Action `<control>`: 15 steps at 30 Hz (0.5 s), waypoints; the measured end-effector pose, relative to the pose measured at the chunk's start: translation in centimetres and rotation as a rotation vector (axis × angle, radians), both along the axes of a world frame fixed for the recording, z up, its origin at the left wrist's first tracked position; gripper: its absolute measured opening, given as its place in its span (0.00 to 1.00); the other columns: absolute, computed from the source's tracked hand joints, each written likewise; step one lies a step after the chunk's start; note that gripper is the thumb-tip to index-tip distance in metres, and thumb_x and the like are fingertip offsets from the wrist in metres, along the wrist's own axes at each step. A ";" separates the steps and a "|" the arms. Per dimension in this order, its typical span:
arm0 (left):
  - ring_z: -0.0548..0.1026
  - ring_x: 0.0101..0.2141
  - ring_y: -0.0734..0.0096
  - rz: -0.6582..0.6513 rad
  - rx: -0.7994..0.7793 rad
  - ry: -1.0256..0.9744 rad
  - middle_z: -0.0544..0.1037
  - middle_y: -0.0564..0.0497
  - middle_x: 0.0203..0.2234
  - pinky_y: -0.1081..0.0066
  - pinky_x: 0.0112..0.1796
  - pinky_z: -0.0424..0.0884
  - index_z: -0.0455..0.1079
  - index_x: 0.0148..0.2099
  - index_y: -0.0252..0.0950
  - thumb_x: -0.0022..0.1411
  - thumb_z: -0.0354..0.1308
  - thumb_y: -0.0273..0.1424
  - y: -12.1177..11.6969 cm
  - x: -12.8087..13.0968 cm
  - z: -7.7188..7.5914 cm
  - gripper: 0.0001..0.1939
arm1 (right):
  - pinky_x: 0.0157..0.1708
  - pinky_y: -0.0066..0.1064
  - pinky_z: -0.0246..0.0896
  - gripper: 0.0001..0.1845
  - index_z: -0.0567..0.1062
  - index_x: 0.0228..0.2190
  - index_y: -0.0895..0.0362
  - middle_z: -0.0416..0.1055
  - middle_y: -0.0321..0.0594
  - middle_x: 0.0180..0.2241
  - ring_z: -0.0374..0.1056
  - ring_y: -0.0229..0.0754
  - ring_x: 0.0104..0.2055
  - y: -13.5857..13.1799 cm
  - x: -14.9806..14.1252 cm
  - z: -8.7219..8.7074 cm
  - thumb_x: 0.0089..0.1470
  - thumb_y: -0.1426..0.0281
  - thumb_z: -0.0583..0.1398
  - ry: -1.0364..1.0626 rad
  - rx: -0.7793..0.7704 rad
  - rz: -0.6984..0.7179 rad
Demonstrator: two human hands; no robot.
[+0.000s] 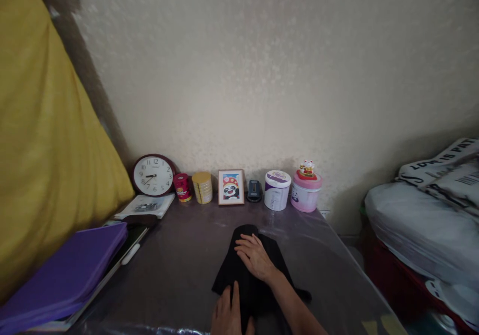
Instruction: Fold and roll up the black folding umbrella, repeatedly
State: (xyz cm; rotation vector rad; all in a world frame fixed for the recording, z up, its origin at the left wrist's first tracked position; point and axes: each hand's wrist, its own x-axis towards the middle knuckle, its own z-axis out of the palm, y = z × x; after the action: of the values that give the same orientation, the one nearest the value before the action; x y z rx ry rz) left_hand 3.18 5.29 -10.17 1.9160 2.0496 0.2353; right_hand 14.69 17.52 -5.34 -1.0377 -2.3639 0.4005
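A piece of black cloth (276,255) lies partly folded on the table, near its front edge; I cannot make out what kind of item it is. Across its upper middle rests my right hand (256,257), palm down and fingers stretched out. My left hand (227,311) is at the cloth's near left edge, cut off by the bottom of the view. Its fingers point forward and the thumb stands apart. A dark narrow end of the cloth (304,295) sticks out to the right, beyond my right forearm.
Along the wall stand a clock (153,175), a red can (182,187), a yellow-lidded jar (202,188), a framed panda picture (231,187), a small dark device (254,190), a white tub (277,191) and a pink tub (306,195). Purple folders (71,270) lie left, beside a yellow curtain (48,140).
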 end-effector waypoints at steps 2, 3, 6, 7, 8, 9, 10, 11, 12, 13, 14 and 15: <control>0.60 0.53 0.53 0.038 0.006 0.032 0.60 0.39 0.55 0.60 0.49 0.59 0.49 0.62 0.32 0.48 0.50 0.32 0.0 0.3 0.6 0.37 | 0.58 0.43 0.35 0.15 0.74 0.40 0.49 0.69 0.35 0.47 0.53 0.39 0.57 1.5 -0.1 -0.3 0.57 0.70 0.50 -0.013 0.023 -0.030; 0.61 0.53 0.52 0.058 0.010 0.045 0.62 0.39 0.54 0.59 0.48 0.60 0.50 0.62 0.33 0.48 0.50 0.32 -0.1 0.4 0.9 0.37 | 0.58 0.43 0.35 0.15 0.74 0.41 0.49 0.69 0.35 0.47 0.53 0.39 0.57 2.1 -0.2 -0.5 0.57 0.70 0.50 -0.017 0.033 -0.054; 0.64 0.51 0.50 0.083 -0.016 0.051 0.64 0.37 0.52 0.57 0.46 0.62 0.50 0.62 0.35 0.47 0.52 0.31 -0.2 0.7 1.7 0.37 | 0.58 0.43 0.35 0.16 0.73 0.41 0.49 0.68 0.36 0.49 0.53 0.39 0.57 3.5 -0.4 -0.9 0.57 0.70 0.49 -0.034 0.050 -0.128; 0.66 0.50 0.51 0.085 -0.044 0.033 0.64 0.37 0.52 0.57 0.45 0.63 0.47 0.62 0.36 0.48 0.52 0.30 -0.2 0.7 1.9 0.38 | 0.58 0.44 0.34 0.16 0.73 0.42 0.49 0.67 0.36 0.50 0.52 0.40 0.58 3.9 -0.5 -1.0 0.57 0.70 0.49 -0.045 0.049 -0.153; 0.69 0.47 0.51 0.089 -0.082 0.005 0.66 0.37 0.51 0.57 0.43 0.64 0.44 0.63 0.36 0.48 0.51 0.30 -0.2 0.7 2.1 0.39 | 0.58 0.44 0.34 0.16 0.72 0.42 0.49 0.66 0.36 0.51 0.51 0.40 0.58 4.2 -0.6 -1.1 0.57 0.70 0.49 -0.056 0.047 -0.181; 0.71 0.44 0.52 0.091 -0.126 -0.029 0.68 0.37 0.49 0.57 0.41 0.66 0.40 0.64 0.37 0.49 0.51 0.30 -0.2 0.8 2.2 0.40 | 0.57 0.44 0.34 0.15 0.72 0.42 0.49 0.65 0.36 0.52 0.51 0.41 0.58 4.5 -0.7 -1.1 0.57 0.70 0.49 -0.064 0.044 -0.212; 0.74 0.42 0.53 0.091 -0.169 -0.066 0.72 0.38 0.46 0.58 0.39 0.67 0.36 0.64 0.36 0.50 0.51 0.29 -0.1 0.7 2.3 0.41 | 0.57 0.45 0.34 0.15 0.72 0.43 0.49 0.65 0.37 0.52 0.51 0.41 0.58 4.7 -0.8 -1.2 0.56 0.70 0.50 -0.063 0.040 -0.244; 0.75 0.39 0.54 0.088 -0.203 -0.102 0.74 0.40 0.42 0.60 0.38 0.67 0.34 0.64 0.36 0.50 0.51 0.28 0.0 0.7 2.3 0.42 | 0.57 0.45 0.33 0.15 0.72 0.43 0.49 0.64 0.37 0.52 0.51 0.42 0.58 4.9 -0.9 -1.3 0.56 0.70 0.50 -0.046 0.033 -0.272; 0.76 0.38 0.54 0.079 -0.223 -0.134 0.76 0.40 0.39 0.61 0.37 0.68 0.32 0.64 0.34 0.51 0.50 0.27 0.1 0.6 2.2 0.43 | 0.57 0.45 0.33 0.15 0.72 0.42 0.50 0.65 0.38 0.52 0.52 0.43 0.58 5.1 -1.0 -1.3 0.55 0.70 0.51 0.007 0.016 -0.295; 0.76 0.38 0.56 0.068 -0.231 -0.163 0.77 0.41 0.37 0.64 0.36 0.68 0.32 0.64 0.32 0.51 0.50 0.27 0.2 0.4 2.1 0.43 | 0.57 0.45 0.34 0.14 0.73 0.41 0.50 0.65 0.39 0.52 0.52 0.43 0.58 5.2 -1.1 -1.4 0.54 0.70 0.52 0.090 -0.009 -0.315; 0.76 0.37 0.58 0.057 -0.231 -0.194 0.78 0.42 0.35 0.66 0.36 0.68 0.32 0.64 0.30 0.51 0.50 0.26 0.3 0.2 2.0 0.43 | 0.57 0.45 0.35 0.14 0.73 0.41 0.50 0.66 0.39 0.51 0.53 0.44 0.57 5.3 -1.0 -1.5 0.53 0.70 0.53 0.187 -0.039 -0.331; 0.76 0.37 0.61 0.056 -0.228 -0.234 0.78 0.42 0.35 0.69 0.36 0.67 0.32 0.64 0.29 0.51 0.50 0.25 0.3 0.0 2.0 0.42 | 0.57 0.44 0.36 0.13 0.74 0.40 0.51 0.67 0.40 0.50 0.54 0.44 0.57 5.4 -0.9 -1.5 0.52 0.70 0.54 0.283 -0.069 -0.344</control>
State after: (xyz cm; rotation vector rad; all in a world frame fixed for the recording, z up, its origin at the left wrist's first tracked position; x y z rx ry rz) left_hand 3.14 5.63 -8.21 1.6164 1.8882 0.2178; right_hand 13.80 22.89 -6.88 -1.2983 -1.8917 0.4668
